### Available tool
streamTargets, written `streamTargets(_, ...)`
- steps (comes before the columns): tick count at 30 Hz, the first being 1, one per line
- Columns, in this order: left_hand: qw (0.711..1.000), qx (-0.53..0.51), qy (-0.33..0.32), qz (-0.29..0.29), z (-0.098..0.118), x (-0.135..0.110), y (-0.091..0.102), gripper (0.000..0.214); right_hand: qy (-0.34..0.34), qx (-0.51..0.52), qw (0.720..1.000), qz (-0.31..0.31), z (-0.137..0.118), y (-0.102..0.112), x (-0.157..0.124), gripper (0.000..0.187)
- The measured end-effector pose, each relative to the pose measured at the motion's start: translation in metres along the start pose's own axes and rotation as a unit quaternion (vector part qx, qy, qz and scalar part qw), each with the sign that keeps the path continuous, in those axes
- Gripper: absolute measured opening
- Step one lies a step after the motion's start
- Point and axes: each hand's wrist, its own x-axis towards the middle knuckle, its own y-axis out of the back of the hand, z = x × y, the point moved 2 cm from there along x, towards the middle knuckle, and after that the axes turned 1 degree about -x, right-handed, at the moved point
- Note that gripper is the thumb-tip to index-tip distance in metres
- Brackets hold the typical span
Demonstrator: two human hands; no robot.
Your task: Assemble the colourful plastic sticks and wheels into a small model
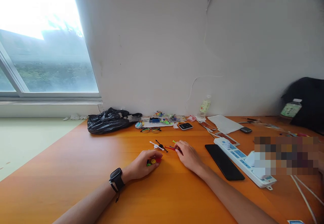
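Observation:
My left hand (142,164), with a black watch (116,176) at the wrist, lies on its side on the wooden table (106,190). Its fingers curl around small coloured round pieces (153,161) in green, yellow and red, partly hidden by the fingers. My right hand (187,154) is closed at the fingertips on thin coloured arrow pointers (171,147); red, dark and green ends stick out. Between the hands, a white arrow pointer (155,145) and a black arrow pointer (161,146) lie on the table, close together or crossing.
A black phone-like slab (224,161) and a white power strip (240,158) lie right of my right arm. Along the wall are a black plastic bag (108,122), glasses (151,130), bagged coloured parts (162,119) and a bottle (204,106). A blurred patch covers the far right.

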Motion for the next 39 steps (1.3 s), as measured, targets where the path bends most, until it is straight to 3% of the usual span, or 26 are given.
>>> streamTargets(9, 0.999, 0.016, 0.031, -0.019, -0.009, 0.001, -0.004, 0.022, 0.033, -0.018, 0.999, 0.015, -0.007, 0.003, -0.001, 0.017)
streamTargets(12, 0.999, 0.020, 0.038, -0.019, -0.008, -0.001, -0.004, 0.030, 0.042, -0.021, 0.999, 0.017, -0.008, 0.003, -0.002, 0.017)
streamTargets(15, 0.999, 0.036, 0.009, -0.013, -0.005, -0.002, -0.005, 0.034, 0.050, -0.025, 0.998, 0.018, -0.010, 0.004, -0.001, 0.018)
streamTargets(19, 0.997, 0.062, -0.037, -0.004, -0.009, 0.001, -0.008, 0.018, 0.050, -0.033, 0.998, 0.008, -0.010, 0.004, -0.002, 0.020)
streamTargets(24, 0.994, 0.090, -0.069, 0.007, -0.014, 0.005, -0.009, 0.016, 0.044, -0.038, 0.998, 0.007, -0.006, 0.001, -0.001, 0.017)
streamTargets(30, 0.994, 0.079, -0.052, 0.063, 0.002, 0.003, -0.004, 0.011, 0.033, -0.045, 0.998, 0.010, -0.004, 0.002, 0.001, 0.017)
streamTargets(35, 0.997, 0.019, -0.008, 0.080, 0.005, 0.001, -0.005, 0.008, 0.027, -0.020, 0.998, 0.049, -0.007, 0.007, 0.003, 0.014)
streamTargets(39, 0.996, -0.015, 0.001, 0.092, 0.006, 0.002, -0.005, 0.012, 0.013, 0.091, 0.988, 0.122, -0.013, 0.012, 0.000, 0.014)
